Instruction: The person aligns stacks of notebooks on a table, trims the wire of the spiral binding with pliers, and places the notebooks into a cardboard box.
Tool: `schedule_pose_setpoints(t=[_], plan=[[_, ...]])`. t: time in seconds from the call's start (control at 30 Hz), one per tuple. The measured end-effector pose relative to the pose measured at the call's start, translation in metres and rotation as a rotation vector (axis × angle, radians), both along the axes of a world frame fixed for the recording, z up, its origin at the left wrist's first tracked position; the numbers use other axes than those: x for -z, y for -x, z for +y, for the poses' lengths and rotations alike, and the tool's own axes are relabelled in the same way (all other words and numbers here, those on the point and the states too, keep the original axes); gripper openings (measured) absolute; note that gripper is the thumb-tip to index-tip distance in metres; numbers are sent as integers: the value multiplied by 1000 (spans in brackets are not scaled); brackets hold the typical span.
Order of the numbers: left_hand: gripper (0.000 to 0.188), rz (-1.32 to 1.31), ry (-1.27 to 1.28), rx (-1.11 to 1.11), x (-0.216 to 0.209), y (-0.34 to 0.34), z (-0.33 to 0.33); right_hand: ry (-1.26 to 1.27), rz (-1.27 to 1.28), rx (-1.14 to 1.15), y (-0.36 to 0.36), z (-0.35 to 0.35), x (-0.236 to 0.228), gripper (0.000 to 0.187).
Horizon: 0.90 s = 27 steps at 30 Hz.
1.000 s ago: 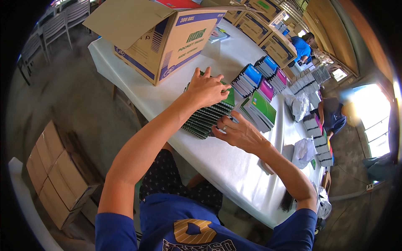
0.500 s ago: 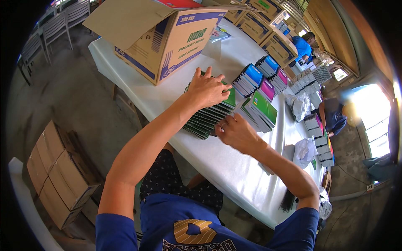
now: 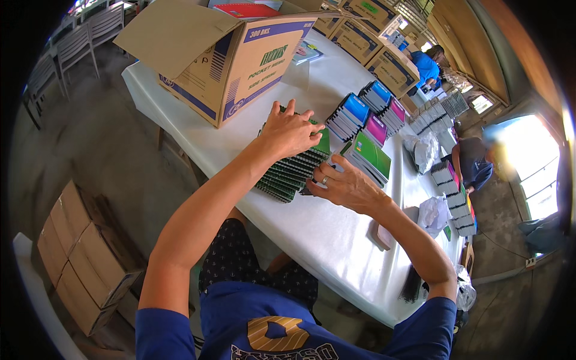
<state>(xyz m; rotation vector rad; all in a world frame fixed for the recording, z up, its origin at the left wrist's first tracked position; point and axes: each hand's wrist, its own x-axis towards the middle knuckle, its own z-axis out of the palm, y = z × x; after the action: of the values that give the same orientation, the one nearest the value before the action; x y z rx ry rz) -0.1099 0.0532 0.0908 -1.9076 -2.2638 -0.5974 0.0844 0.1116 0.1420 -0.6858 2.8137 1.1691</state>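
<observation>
A stack of green spiral notebooks [image 3: 289, 175] lies near the table's edge in front of me, its wire spines facing me in a slanting row. My left hand [image 3: 294, 131] rests over the top of this stack with its fingers spread. At the stack's right side is my right hand [image 3: 345, 185], a ring on one finger. Its fingers are bent against the notebooks' edges, and the fingertips are partly hidden. Just beyond that hand is a smaller pile of green notebooks [image 3: 369, 157]. Blue notebooks [image 3: 355, 108] and magenta notebooks [image 3: 376, 128] stand in piles behind it.
An open cardboard box [image 3: 264, 66] stands at the table's far left, a red notebook [image 3: 246, 10] in its top. More boxes [image 3: 393, 69] are stacked farther back. Plastic bags [image 3: 433, 215] and notebook piles [image 3: 459, 201] line the right side, where a person [image 3: 474, 159] works. Cartons [image 3: 90, 252] sit lower left.
Both hands stay at the green stack. My right hand has turned slightly, its index finger now more extended and its ring showing. The whole view has shifted a little.
</observation>
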Motion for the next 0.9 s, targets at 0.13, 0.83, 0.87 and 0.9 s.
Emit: schedule_pose_setpoints(t=[0.13, 0.83, 0.87, 0.9], plan=[[38, 10, -12, 30, 2, 3, 1, -46, -9, -31, 3, 5, 10, 34], [39, -1, -34, 31, 4, 3, 1, 36, -123, 557, -1, -36, 36, 14], [39, 1, -37, 25, 3, 3, 1, 12, -34, 494, -2, -43, 41, 9], [39, 1, -39, 29, 2, 1, 1, 35, -12, 494, -2, -42, 39, 9]])
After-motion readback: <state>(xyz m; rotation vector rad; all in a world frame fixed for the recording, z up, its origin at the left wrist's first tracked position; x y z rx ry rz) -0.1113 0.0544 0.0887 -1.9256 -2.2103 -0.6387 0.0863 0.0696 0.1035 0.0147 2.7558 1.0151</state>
